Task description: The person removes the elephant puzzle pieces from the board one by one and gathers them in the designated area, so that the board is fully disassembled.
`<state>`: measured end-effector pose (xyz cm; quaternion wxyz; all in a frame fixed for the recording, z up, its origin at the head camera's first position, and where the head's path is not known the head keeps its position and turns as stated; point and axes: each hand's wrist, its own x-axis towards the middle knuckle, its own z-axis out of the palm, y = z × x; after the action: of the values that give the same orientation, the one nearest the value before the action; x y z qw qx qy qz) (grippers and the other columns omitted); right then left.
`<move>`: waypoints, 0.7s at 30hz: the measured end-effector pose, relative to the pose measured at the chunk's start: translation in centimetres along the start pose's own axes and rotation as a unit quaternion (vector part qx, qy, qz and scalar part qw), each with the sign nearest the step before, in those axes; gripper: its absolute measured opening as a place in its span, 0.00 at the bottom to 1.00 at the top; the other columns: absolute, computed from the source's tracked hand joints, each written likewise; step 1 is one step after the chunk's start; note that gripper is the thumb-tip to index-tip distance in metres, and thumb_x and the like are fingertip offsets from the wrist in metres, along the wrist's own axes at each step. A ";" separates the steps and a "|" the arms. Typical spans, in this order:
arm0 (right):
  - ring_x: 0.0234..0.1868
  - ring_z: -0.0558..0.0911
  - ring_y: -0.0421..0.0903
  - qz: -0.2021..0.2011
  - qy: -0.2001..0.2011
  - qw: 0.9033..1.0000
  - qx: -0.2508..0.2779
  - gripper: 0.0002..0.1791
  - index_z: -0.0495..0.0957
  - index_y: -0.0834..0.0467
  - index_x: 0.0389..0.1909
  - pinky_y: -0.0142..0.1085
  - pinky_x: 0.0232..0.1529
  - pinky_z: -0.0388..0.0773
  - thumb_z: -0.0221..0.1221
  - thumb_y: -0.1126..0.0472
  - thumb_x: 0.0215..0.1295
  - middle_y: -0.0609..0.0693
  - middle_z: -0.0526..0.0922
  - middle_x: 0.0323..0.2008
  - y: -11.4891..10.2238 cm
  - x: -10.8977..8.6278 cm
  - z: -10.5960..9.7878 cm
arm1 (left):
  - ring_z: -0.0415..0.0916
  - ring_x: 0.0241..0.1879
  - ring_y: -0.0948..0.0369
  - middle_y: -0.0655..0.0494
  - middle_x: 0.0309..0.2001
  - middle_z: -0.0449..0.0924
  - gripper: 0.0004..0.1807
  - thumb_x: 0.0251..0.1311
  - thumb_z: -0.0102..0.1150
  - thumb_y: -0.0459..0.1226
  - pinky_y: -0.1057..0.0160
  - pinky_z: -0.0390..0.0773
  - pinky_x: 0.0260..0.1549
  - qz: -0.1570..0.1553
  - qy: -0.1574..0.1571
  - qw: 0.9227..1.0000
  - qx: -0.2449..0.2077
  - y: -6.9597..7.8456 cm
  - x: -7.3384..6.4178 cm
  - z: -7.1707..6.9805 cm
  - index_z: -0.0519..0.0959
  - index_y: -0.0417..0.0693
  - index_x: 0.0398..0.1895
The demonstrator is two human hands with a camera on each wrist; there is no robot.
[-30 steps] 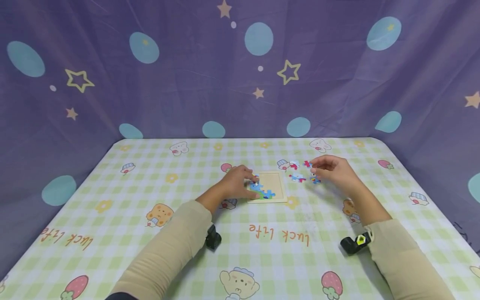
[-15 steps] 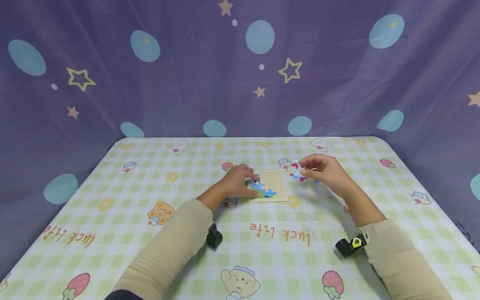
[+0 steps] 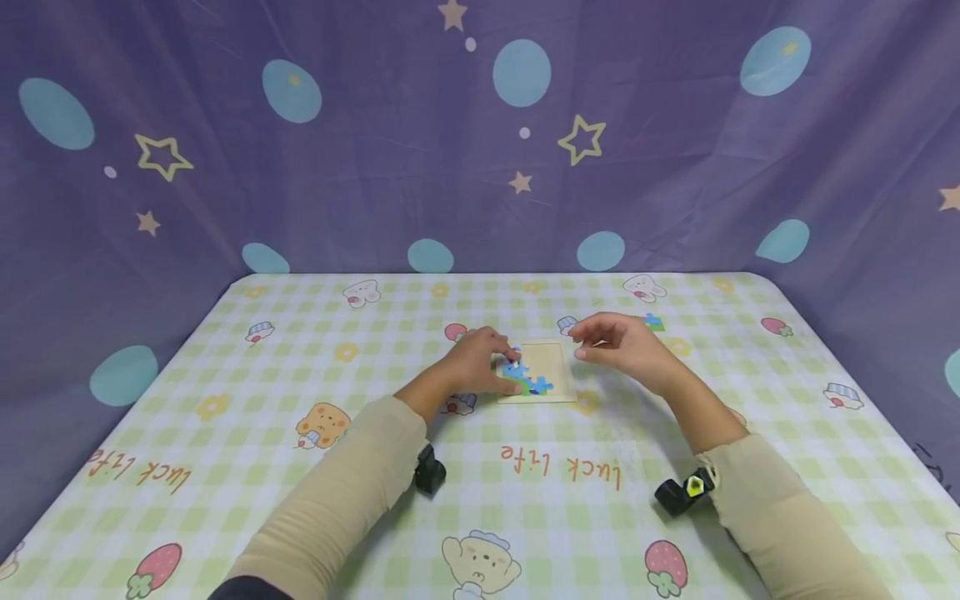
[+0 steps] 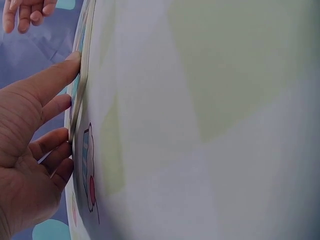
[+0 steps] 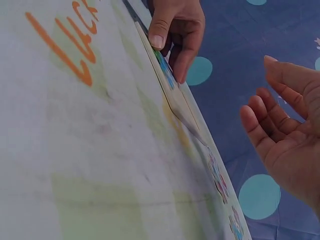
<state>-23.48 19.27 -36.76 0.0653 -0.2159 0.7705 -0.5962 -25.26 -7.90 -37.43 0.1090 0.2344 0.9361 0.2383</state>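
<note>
A square wooden puzzle board [image 3: 555,367] lies on the table, with joined blue and green puzzle pieces [image 3: 534,385] along its left and near sides. My left hand [image 3: 474,364] grips the board at its left side, thumb on the pieces near the front and fingers bent against the edge. The left wrist view shows this hand [image 4: 30,120] along the board's edge. Just above and beyond the board's right edge hovers my right hand [image 3: 626,348], thumb and fingers apart. In the right wrist view, this hand [image 5: 292,120] shows no piece between its loosely bent fingers.
A loose blue and green puzzle piece [image 3: 652,322] lies behind the right hand. More loose pieces [image 5: 217,175] lie to the right of the board in the right wrist view; the right hand hides them from the head camera. A patterned cloth [image 3: 337,517] covers the table.
My right hand has moved left, from over the loose pieces towards the board's right edge. The blue and green piece behind it has come into view. The left hand stays on the board.
</note>
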 end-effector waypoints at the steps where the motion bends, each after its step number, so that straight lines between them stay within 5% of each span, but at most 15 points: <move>1: 0.43 0.79 0.46 0.002 -0.002 1.000 -0.001 0.20 0.78 0.70 0.52 0.34 0.44 0.80 0.67 0.67 0.59 0.57 0.81 0.47 0.0 0.1 0.2 | 0.65 0.64 0.51 0.52 0.62 0.70 0.24 0.48 0.76 0.49 0.52 0.64 0.63 0.002 0.000 1.000 0.002 0.0 0.0 0.0 0.84 0.57 0.50; 6: 0.43 0.79 0.47 0.014 -0.023 1.000 -0.012 0.21 0.77 0.70 0.52 0.33 0.44 0.78 0.67 0.67 0.60 0.70 0.77 0.50 0.2 0.8 1.0 | 0.64 0.64 0.51 0.52 0.63 0.70 0.24 0.48 0.76 0.50 0.53 0.63 0.64 0.007 -0.003 1.000 0.011 0.0 0.1 0.0 0.84 0.57 0.50; 21: 0.42 0.81 0.51 0.007 -0.102 0.991 -0.086 0.24 0.77 0.68 0.55 0.41 0.49 0.79 0.69 0.69 0.56 0.63 0.80 0.44 0.5 2.2 3.0 | 0.63 0.65 0.50 0.50 0.64 0.68 0.26 0.50 0.74 0.48 0.50 0.62 0.64 0.020 -0.022 1.000 0.007 -0.4 0.1 -0.5 0.82 0.56 0.55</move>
<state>-24.51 15.80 -37.76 0.1289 -0.2756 0.8097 -0.5018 -25.63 -8.39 -37.26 0.1228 0.2594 0.9301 0.2291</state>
